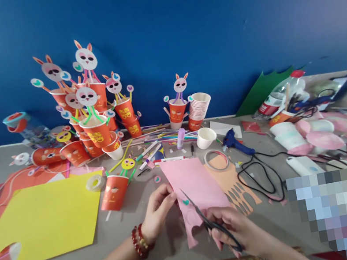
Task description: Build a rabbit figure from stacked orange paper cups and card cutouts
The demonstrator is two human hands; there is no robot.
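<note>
- Far left, I have a yellow sheet (49, 210) with a curved bite out of its lower edge; most of it is uncut.
- Next, I see a cluster of rabbit cups (95, 128), many already carrying faces, ears and arms with hearts; I judge those near finished.
- Below them, an orange cup (115, 193) with a yellow face leans over.
- My left hand (160, 206) has thumb and fingertips together, seemingly pinching the left edge of the pink sheet (195, 180).
- Just beyond that hand lies a loose heart disc (157, 179), already cut round.
- That sheet is under the scissors, in front of me: rounded notches mark its near end, a teal heart (185, 202) sits close to the blades, and the broad far part remains whole.
- Behind it, a lone rabbit cup (178, 113) looks assembled, while the stack of cups (201, 107) beside it bears no figure.
- My right hand (239, 226) has its fingers closed around the handles of the scissors (222, 229); I can't tell how wide the blades are.
- To the right, an orange sheet (250, 197) is already slotted with pointed cutouts.
</note>
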